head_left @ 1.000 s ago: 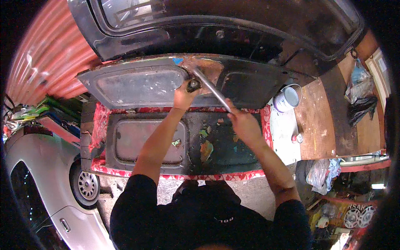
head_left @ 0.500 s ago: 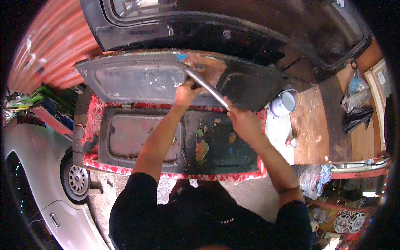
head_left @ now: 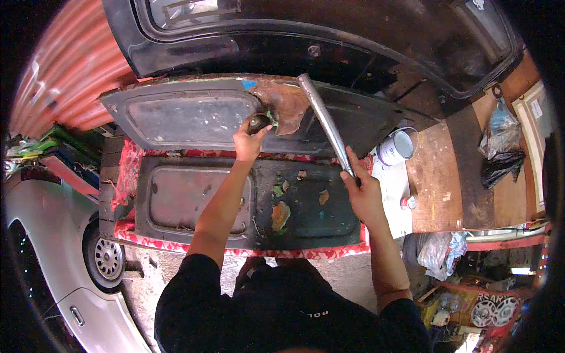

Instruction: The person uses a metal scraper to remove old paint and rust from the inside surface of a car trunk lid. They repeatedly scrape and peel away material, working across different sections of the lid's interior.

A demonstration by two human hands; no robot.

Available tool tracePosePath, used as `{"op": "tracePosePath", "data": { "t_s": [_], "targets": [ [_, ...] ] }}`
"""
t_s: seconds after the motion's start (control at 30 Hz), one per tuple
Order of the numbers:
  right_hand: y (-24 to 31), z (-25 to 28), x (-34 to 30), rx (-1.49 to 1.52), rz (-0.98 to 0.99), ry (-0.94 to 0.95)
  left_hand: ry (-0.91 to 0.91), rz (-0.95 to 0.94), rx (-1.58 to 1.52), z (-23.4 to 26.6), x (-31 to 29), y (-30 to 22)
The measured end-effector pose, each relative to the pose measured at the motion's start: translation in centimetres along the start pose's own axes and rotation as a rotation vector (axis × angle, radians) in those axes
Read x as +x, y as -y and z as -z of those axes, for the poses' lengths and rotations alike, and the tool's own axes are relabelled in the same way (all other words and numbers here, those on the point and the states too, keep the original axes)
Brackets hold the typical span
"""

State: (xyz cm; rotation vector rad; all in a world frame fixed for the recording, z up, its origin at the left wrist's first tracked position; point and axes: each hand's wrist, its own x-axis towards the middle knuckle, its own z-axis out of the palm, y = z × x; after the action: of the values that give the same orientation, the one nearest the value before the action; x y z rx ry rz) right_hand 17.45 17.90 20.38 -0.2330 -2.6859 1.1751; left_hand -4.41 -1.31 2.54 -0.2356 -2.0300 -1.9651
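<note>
Head view, left hand [head_left: 247,143] gripping dark tool [head_left: 259,122], right hand [head_left: 365,193] clenched round metal tube [head_left: 324,117], now swung farther right

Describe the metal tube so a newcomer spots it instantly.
Find the upper dark panel with its orange-brown patch. At that patch's right edge starts the tube, slanting down to the right hand. It is long, straight and shiny silver, unlike the dark, rounded object in the left hand.

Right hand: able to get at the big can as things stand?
Probably yes: the big can stands close by the right hand, with nothing visible standing between. That hand grips the metal bar, though, so it would likely need freeing first.
</note>
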Motion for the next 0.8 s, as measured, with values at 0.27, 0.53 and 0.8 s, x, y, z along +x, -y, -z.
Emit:
{"op": "tracePosePath", "data": {
  "t_s": [0.27,0.53,0.8],
  "targets": [
    [-1.0,-0.9,-0.8,0.049,-0.021,-0.02,0.02,0.011,0.204,0.0,-0.9,0.9],
    [0.9,-0.8,-1.2,-0.078,-0.102,0.077,0.065,-0.127,0.187,-0.3,-3.3,0.3],
    [-4.4,-3.5,-4.3,-0.555,0.447,0.008,0.064,-0.351,0.16,-1.9,-2.9,1.4]
  ]
}}
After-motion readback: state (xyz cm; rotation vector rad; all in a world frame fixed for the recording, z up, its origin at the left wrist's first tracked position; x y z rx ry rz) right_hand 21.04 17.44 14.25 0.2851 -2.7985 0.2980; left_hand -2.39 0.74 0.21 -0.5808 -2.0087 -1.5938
